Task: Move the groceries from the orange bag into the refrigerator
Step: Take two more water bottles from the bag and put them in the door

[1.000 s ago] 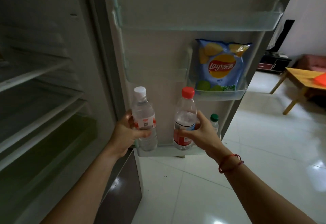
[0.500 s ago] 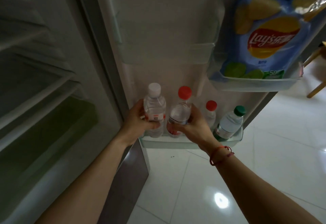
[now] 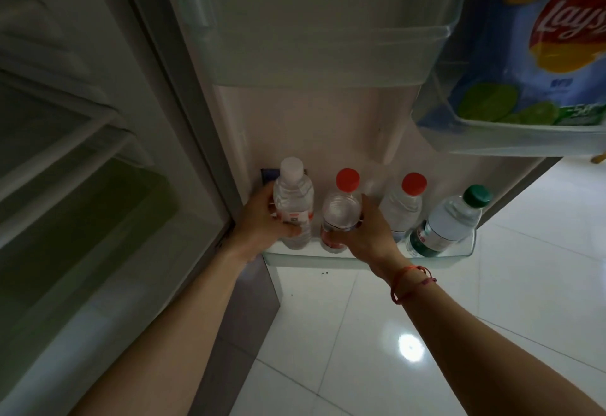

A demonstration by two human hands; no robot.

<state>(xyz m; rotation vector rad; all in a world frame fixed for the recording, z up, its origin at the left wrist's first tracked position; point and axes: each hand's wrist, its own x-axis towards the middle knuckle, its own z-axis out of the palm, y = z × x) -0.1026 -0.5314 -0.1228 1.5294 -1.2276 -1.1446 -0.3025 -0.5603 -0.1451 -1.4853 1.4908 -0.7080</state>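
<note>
The refrigerator door stands open, and its bottom door shelf (image 3: 328, 257) holds several water bottles. My left hand (image 3: 262, 227) grips a white-capped bottle (image 3: 292, 199) standing at the shelf's left end. My right hand (image 3: 369, 232) grips a red-capped bottle (image 3: 342, 209) just beside it. Further right stand another red-capped bottle (image 3: 406, 206) and a tilted green-capped bottle (image 3: 454, 219). A blue Lay's chip bag (image 3: 537, 55) sits in the upper right door bin (image 3: 524, 140). The orange bag is out of view.
The fridge interior with glass shelves (image 3: 59, 170) and a greenish drawer (image 3: 108, 219) lies to the left. An empty door bin (image 3: 321, 55) hangs above the bottles. Glossy white floor tiles (image 3: 393, 333) spread below and to the right.
Both hands have lowered their bottles down into the bottom door shelf, and the view has moved closer and tilted down. The table and room at right have left the view.
</note>
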